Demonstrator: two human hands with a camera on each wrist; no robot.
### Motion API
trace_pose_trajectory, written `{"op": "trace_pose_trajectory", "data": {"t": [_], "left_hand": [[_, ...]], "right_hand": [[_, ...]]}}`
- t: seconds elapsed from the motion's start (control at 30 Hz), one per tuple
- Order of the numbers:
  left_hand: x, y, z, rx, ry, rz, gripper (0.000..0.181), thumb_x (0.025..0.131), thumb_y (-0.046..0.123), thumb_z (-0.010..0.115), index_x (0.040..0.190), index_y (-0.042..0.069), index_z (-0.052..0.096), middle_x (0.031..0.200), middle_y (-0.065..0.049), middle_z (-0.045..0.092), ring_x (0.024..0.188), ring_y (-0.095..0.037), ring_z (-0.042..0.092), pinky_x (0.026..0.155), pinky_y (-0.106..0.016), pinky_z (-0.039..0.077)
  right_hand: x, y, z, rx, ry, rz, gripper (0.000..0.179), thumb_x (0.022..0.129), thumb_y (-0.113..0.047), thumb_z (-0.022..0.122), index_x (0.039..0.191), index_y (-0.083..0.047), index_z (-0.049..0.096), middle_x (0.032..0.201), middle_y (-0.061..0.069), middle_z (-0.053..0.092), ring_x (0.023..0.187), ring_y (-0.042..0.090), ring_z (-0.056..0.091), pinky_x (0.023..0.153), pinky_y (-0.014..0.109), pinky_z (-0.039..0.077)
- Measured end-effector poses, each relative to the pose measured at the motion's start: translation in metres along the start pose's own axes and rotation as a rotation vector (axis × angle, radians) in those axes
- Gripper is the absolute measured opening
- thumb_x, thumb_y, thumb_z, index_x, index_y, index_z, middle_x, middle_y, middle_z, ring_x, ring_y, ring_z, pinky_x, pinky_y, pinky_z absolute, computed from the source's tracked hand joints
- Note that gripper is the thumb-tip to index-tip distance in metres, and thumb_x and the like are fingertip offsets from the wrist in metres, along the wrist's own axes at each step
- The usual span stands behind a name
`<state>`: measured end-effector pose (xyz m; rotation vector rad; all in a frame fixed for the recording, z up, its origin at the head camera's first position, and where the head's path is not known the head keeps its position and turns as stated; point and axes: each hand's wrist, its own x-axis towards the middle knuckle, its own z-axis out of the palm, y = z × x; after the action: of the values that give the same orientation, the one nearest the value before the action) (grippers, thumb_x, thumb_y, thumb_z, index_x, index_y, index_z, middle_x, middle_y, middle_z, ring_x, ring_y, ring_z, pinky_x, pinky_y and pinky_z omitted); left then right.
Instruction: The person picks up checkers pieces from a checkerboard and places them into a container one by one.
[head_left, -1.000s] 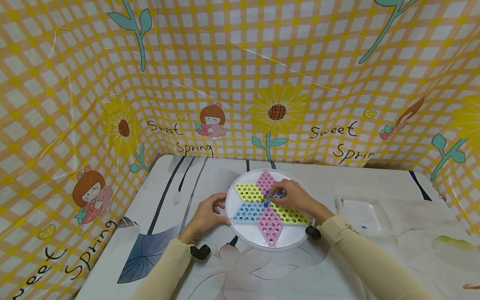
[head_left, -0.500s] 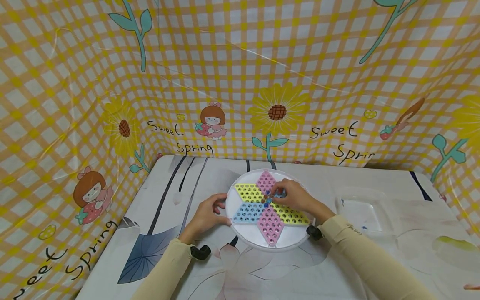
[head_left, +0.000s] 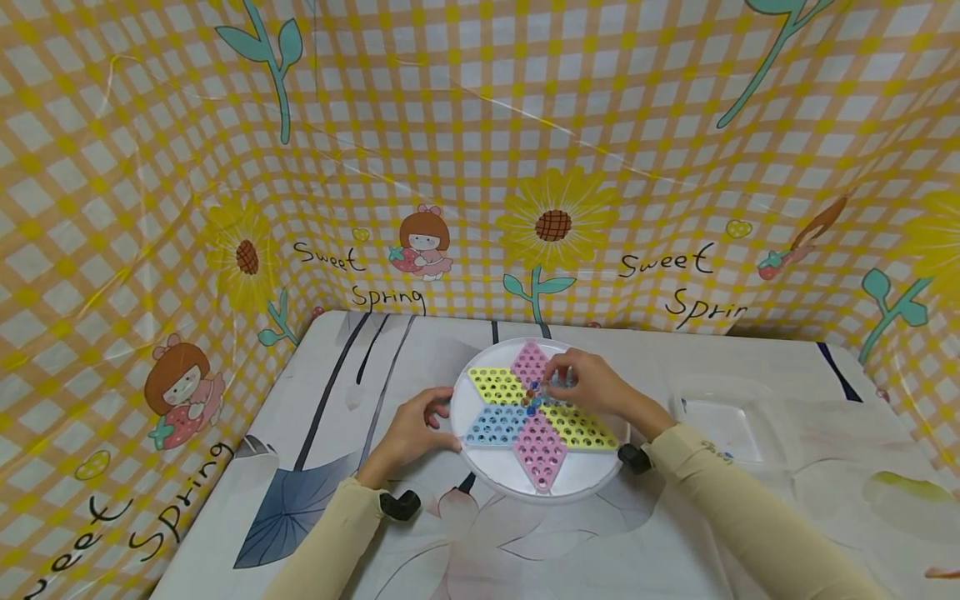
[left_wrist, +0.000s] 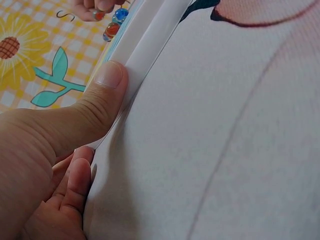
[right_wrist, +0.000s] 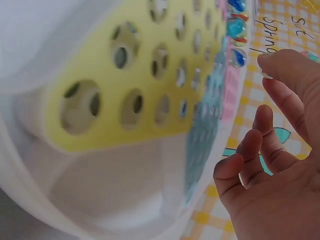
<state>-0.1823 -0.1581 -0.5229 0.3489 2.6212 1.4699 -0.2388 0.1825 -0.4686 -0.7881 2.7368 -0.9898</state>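
The round white Chinese checkers board (head_left: 495,479) lies on the table, its star marked in pink, yellow and blue with rows of holes. Several glass marbles (head_left: 532,407) cluster at its middle; blue, teal and orange ones show in the right wrist view. My left hand (head_left: 411,427) steadies the board's left rim, thumb (left_wrist: 111,82) against the white edge and fingers beneath. Over the board's centre, my right hand (head_left: 588,385) holds thumb and index finger together. In the left wrist view, a reddish marble (left_wrist: 99,15) shows between its fingertips, off the board's surface.
A clear plastic box (head_left: 761,433) stands right of the board, with something small and blue at its near side. A floral cloth (head_left: 450,550) covers the table. Yellow checked fabric (head_left: 480,125) hangs behind and at the sides.
My right hand has lifted slightly off the marbles at the board's middle and shifted a little to the right. The left hand and the board stay where they were.
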Motion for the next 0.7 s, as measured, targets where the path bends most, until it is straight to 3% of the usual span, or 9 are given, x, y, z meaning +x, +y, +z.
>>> {"op": "trace_pose_trajectory", "data": {"t": [0.33,0.7], "left_hand": [[-0.002,0.003,-0.001,0.004,0.006,0.016,0.086,0.066,0.013,0.098,0.142,0.01,0.058,0.104,-0.003,0.068,0.085,-0.016,0.057,0.074,-0.028,0.048],[-0.002,0.004,-0.001,0.007,0.007,0.017,0.086,0.066,0.013,0.098,0.142,0.01,0.059,0.104,-0.003,0.068,0.084,-0.016,0.057,0.074,-0.029,0.049]], "right_hand": [[0.002,-0.01,-0.013,0.002,0.078,-0.058,0.014,0.089,-0.013,0.08,0.1,-0.016,0.072,0.093,0.008,0.062,0.076,0.019,0.048,0.065,0.031,0.042],[0.004,-0.018,-0.022,0.016,0.095,-0.054,0.014,0.09,-0.012,0.079,0.102,-0.012,0.072,0.093,0.003,0.062,0.082,0.022,0.051,0.071,0.036,0.043]]}}
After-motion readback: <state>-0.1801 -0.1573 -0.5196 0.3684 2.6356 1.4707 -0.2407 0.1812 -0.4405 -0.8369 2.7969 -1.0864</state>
